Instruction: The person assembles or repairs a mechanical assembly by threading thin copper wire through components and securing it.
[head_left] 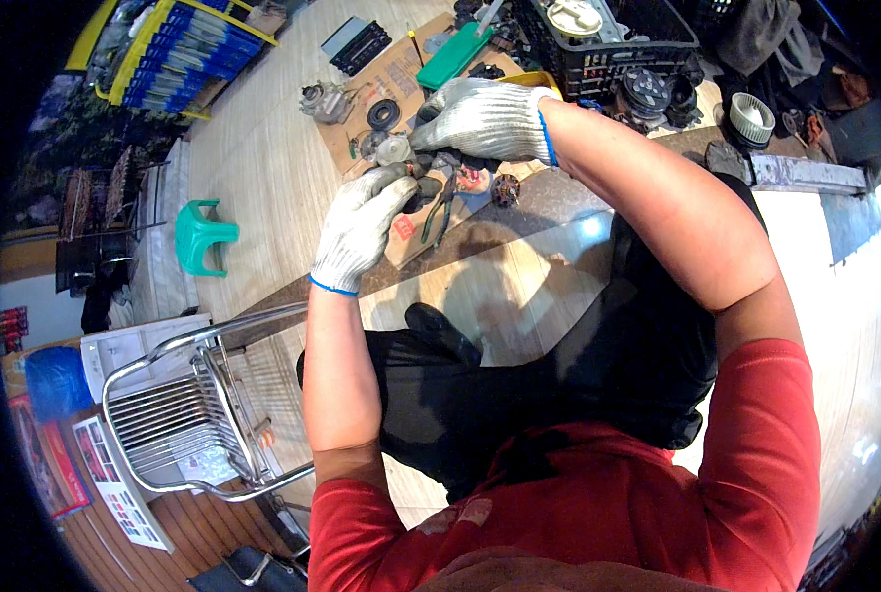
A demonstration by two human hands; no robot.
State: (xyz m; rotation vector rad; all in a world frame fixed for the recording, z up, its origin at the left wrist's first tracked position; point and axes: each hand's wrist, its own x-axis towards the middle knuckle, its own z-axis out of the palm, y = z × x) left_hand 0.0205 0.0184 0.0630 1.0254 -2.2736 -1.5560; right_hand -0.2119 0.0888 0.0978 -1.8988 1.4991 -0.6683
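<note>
Left hand (360,219) and right hand (485,120), gloved, close together at pale round part (393,150), grip unclear; dulled touch could let it drop onto cardboard (386,84).

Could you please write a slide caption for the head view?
Gloved left hand and right hand close together over cardboard, near pliers and a black ring; green stool further left.

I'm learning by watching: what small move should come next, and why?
Perhaps steady the pale round part with the left hand: its fingers and those of the right hand are gathered close to that part.
</note>
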